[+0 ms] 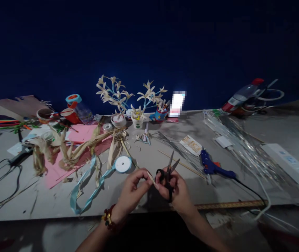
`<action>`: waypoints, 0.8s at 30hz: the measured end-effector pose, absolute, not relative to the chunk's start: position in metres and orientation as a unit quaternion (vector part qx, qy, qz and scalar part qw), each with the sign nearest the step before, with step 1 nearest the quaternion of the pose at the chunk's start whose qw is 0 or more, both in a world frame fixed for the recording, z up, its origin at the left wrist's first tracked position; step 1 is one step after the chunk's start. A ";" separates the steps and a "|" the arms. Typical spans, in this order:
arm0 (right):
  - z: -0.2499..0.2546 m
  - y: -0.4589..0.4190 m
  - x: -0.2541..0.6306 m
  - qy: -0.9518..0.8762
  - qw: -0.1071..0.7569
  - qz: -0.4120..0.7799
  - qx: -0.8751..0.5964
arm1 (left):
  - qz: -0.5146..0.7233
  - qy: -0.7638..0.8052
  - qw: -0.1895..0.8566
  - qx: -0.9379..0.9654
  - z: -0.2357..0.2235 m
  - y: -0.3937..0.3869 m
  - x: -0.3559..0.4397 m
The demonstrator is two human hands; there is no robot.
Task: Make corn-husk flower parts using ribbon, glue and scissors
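My left hand [137, 185], with a beaded bracelet [108, 218] at its wrist, pinches a small pale strip [151, 177] that looks like corn husk. Scissors [169, 175] with black handles sit in my right hand [178, 189], their blades parted and pointing away from me. The right thumb and fingertip come close to the lower end of the strip; whether they grip it too I cannot tell. Left of my hands lies a white spool [123, 164] of light blue ribbon [86, 203], partly unwound. Dried corn husks [86, 147] are heaped beyond it on pink paper [53, 173].
Pale husk flowers [116, 92] stand in small cups [137, 121] at the back. To the right lie a blue glue gun [214, 166], thin wires [178, 143], plastic-wrapped bundles [243, 150] and a power strip [291, 164]. A bottle [241, 96] leans at the back right; black cables [1, 189] lie left.
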State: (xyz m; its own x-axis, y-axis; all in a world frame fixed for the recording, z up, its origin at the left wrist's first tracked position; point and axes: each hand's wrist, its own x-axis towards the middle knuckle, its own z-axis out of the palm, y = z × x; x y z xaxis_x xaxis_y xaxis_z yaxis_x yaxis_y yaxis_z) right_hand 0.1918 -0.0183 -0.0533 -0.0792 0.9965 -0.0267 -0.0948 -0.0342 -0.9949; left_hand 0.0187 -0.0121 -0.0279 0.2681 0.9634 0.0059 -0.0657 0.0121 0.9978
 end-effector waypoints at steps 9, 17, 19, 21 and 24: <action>-0.055 -0.014 0.201 -0.487 0.471 0.548 -0.491 | 0.452 0.418 0.613 0.495 -0.033 -0.013 0.019; -0.060 0.000 0.258 -0.731 0.133 0.146 -0.653 | 0.439 0.419 0.606 0.515 -0.029 -0.012 0.012; -0.060 0.001 0.258 -0.733 0.070 0.127 -0.664 | 0.440 0.408 0.616 0.512 -0.029 -0.012 0.013; -0.058 0.004 0.258 -0.725 0.035 0.143 -0.673 | 0.442 0.393 0.634 0.499 -0.028 -0.012 0.015; -0.051 0.012 0.264 -0.732 0.033 0.202 -0.650 | 0.443 0.379 0.659 0.475 -0.027 -0.012 0.016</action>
